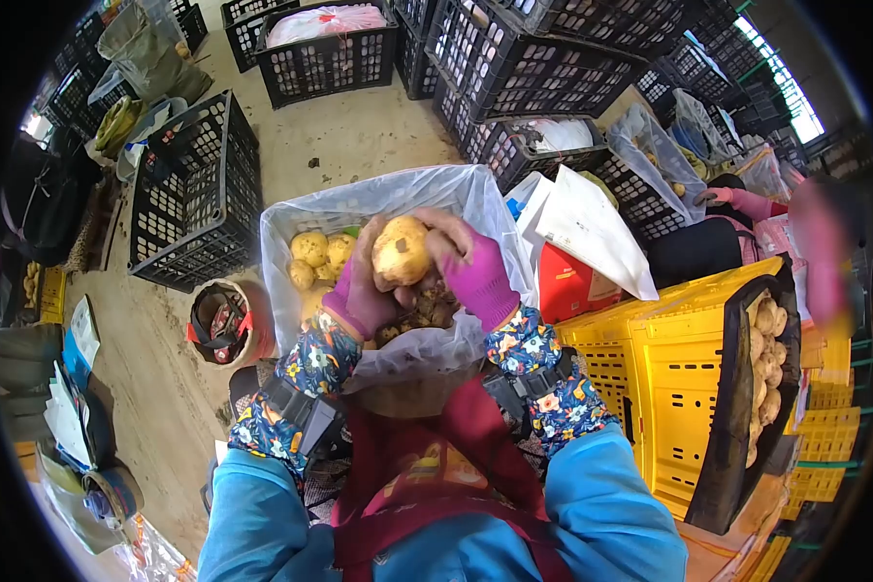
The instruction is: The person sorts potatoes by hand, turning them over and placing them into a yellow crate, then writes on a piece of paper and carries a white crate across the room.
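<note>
A large yellow potato [402, 250] with dirt patches is held up between my two hands. My left hand [363, 289], in a purple fingerless glove, is closed around its left and lower side. On the other side my right hand [468, 264], gloved alike, has its fingers bent against the potato's right edge. Below them stands a crate lined with clear plastic [291, 215]. Several yellow potatoes [310, 249] lie at its left, and darker, soil-covered ones [427, 308] sit under my hands, partly hidden.
A black crate [196, 194] and a small bucket [229, 322] stand at left. White and red paper bags [592, 233] lie right of the lined crate. A yellow crate [664, 388] holds potatoes [766, 359]. Stacked black crates [533, 78] rise behind. Another person's gloved hand [732, 201] shows at right.
</note>
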Available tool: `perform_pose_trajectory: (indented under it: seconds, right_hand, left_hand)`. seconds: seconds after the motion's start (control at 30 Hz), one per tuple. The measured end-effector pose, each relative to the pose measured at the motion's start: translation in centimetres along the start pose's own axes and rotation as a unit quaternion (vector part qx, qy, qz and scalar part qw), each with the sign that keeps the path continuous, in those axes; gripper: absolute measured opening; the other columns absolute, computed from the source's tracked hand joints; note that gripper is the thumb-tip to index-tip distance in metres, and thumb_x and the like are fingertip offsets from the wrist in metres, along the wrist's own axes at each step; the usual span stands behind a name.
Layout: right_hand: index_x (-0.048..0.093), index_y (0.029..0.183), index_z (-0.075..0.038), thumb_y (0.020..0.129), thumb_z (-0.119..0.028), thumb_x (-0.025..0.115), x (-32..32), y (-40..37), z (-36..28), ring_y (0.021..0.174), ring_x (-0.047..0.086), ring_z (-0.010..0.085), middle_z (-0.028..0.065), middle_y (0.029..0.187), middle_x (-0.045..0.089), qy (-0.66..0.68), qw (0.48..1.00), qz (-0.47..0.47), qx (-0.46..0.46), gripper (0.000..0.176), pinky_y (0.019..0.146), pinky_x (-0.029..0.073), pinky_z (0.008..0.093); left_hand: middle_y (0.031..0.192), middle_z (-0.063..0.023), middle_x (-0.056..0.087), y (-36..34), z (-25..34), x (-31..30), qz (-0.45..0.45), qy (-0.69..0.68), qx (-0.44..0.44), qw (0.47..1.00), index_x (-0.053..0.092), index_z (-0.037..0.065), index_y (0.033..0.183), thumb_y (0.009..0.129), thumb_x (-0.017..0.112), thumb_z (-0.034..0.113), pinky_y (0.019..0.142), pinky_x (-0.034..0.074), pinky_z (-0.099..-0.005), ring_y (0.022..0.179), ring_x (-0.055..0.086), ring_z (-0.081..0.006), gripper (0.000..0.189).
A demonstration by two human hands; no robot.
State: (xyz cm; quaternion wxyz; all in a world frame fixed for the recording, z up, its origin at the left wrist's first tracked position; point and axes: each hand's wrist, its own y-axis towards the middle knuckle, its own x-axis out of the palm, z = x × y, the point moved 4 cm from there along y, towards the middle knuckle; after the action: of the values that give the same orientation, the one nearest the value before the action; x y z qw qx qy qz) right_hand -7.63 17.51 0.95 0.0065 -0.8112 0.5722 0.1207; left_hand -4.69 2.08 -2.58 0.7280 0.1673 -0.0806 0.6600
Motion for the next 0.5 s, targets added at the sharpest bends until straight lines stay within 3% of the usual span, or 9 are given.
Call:
perform_pose_trajectory:
  seconds: [0.07, 0.1, 0.13, 0.17, 0.23, 0.27, 0.33, 0.43, 0.5]
  right_hand:
    - [0.062, 0.124, 0.002, 0.097, -0.016, 0.058, -1.2, 1.3, 1.5, 0.110, 0.061, 0.0169, 0.0118, 0.118, 0.067, 0.027, 0.997, 0.040, 0.053, 0.033, 0.098, 0.047, 0.0310]
    - [0.063, 0.122, 0.002, 0.097, -0.014, 0.057, -1.8, 1.5, 2.4, 0.108, 0.062, 0.0166, 0.0112, 0.116, 0.068, 0.043, 0.994, 0.060, 0.079, 0.031, 0.097, 0.047, 0.0308]
    - [0.058, 0.131, -0.002, 0.092, -0.026, 0.067, -1.8, 1.1, 2.0, 0.105, 0.064, 0.0176, 0.0124, 0.118, 0.066, 0.051, 0.995, 0.027, 0.076, 0.047, 0.089, 0.051, 0.0307]
    - [0.055, 0.133, -0.001, 0.088, -0.030, 0.072, -1.6, 0.9, 0.9, 0.113, 0.059, 0.0203, 0.0136, 0.126, 0.060, -0.038, 0.999, 0.007, -0.013, 0.056, 0.096, 0.046, 0.0327]
    - [0.049, 0.137, 0.001, 0.080, -0.037, 0.081, -0.3, 0.2, -1.0, 0.130, 0.048, 0.0258, 0.0160, 0.143, 0.048, -0.206, 0.959, -0.036, -0.192, 0.075, 0.110, 0.037, 0.0366]
    - [0.041, 0.144, -0.001, 0.067, -0.048, 0.088, 0.6, 0.2, 0.1, 0.138, 0.039, 0.0301, 0.0172, 0.150, 0.038, -0.185, 0.962, -0.123, -0.159, 0.101, 0.114, 0.031, 0.0391]
    - [0.041, 0.144, 0.000, 0.069, -0.049, 0.087, 0.6, 0.6, 0.8, 0.136, 0.042, 0.0284, 0.0163, 0.147, 0.042, -0.158, 0.965, -0.132, -0.161, 0.101, 0.113, 0.033, 0.0386]
    - [0.043, 0.141, 0.000, 0.072, -0.056, 0.082, 0.1, 0.8, 1.0, 0.130, 0.048, 0.0238, 0.0131, 0.139, 0.049, 0.029, 0.994, -0.097, -0.050, 0.097, 0.109, 0.038, 0.0356]
    - [0.047, 0.137, 0.001, 0.074, -0.055, 0.082, -0.1, 1.2, 0.8, 0.126, 0.051, 0.0228, 0.0131, 0.136, 0.053, 0.097, 0.995, -0.034, -0.013, 0.092, 0.106, 0.040, 0.0340]
  left_hand:
    - [0.100, -0.0135, 0.065, 0.8, -0.2, 0.8, -0.077, -0.361, -0.259, 0.892, 0.044, 0.003, 0.129, 0.103, 0.046, 0.039, 0.074, 0.056, -0.0307, 0.083, 0.066, -0.0189, 0.045]
    - [0.100, -0.0138, 0.065, 0.9, 0.0, 0.5, -0.098, -0.347, -0.260, 0.896, 0.045, 0.003, 0.129, 0.104, 0.044, 0.039, 0.074, 0.056, -0.0311, 0.083, 0.066, -0.0188, 0.044]
    - [0.099, -0.0141, 0.066, 0.6, 0.3, 0.5, -0.116, -0.333, -0.256, 0.900, 0.045, 0.002, 0.128, 0.104, 0.042, 0.039, 0.073, 0.056, -0.0314, 0.084, 0.067, -0.0187, 0.044]
    - [0.099, -0.0144, 0.066, 0.5, 0.4, 0.4, -0.133, -0.323, -0.251, 0.903, 0.046, 0.002, 0.128, 0.105, 0.041, 0.038, 0.073, 0.056, -0.0317, 0.084, 0.067, -0.0187, 0.043]
    - [0.098, -0.0123, 0.067, 0.4, 0.2, -0.2, -0.046, 0.017, -0.159, 0.986, 0.052, 0.002, 0.122, 0.102, 0.037, 0.051, 0.069, 0.054, -0.0349, 0.085, 0.067, -0.0224, 0.055]
    - [0.097, -0.0115, 0.067, 0.5, -0.4, -0.9, -0.020, 0.132, -0.109, 0.985, 0.053, 0.002, 0.120, 0.101, 0.035, 0.054, 0.069, 0.054, -0.0359, 0.086, 0.067, -0.0231, 0.059]
    - [0.094, -0.0102, 0.068, 1.1, -1.3, -2.1, 0.035, 0.302, -0.021, 0.952, 0.056, 0.001, 0.117, 0.101, 0.033, 0.057, 0.072, 0.053, -0.0376, 0.089, 0.067, -0.0231, 0.062]
    - [0.099, -0.0110, 0.067, 0.8, -1.1, -2.6, 0.037, 0.333, -0.053, 0.941, 0.053, 0.000, 0.120, 0.099, 0.048, 0.045, 0.076, 0.053, -0.0397, 0.095, 0.067, -0.0270, 0.050]
    - [0.106, -0.0136, 0.067, 0.6, 0.8, -0.8, 0.069, 0.074, -0.225, 0.969, 0.050, -0.001, 0.125, 0.096, 0.057, 0.038, 0.080, 0.054, -0.0423, 0.097, 0.067, -0.0309, 0.049]
